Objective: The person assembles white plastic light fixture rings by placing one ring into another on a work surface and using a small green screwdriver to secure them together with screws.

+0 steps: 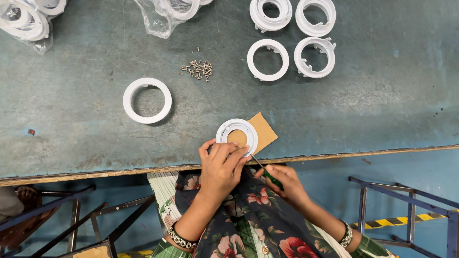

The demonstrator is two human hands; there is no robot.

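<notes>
Ahead of both hands, a worn blue-green workbench (pixel 363 110), its wooden front edge just under the fingers. Far ahead and left of the left hand, clear bags of white rings (pixel 26 21); ahead and right of the right hand, four white ring housings (pixel 291 40) in a square. Well to the left of the left hand, a lone plain white ring (pixel 147 100). Just ahead of the hands, a brown cardboard square (pixel 263 131), partly under a white ring fitting (pixel 236 136). Left hand (pixel 221 167) curled, fingertips pressing the near rim of that fitting. Right hand (pixel 282 184) closed around a green-handled screwdriver (pixel 267 173), tip angled toward the fitting's near edge. Further ahead, a small heap of screws (pixel 198 69).
</notes>
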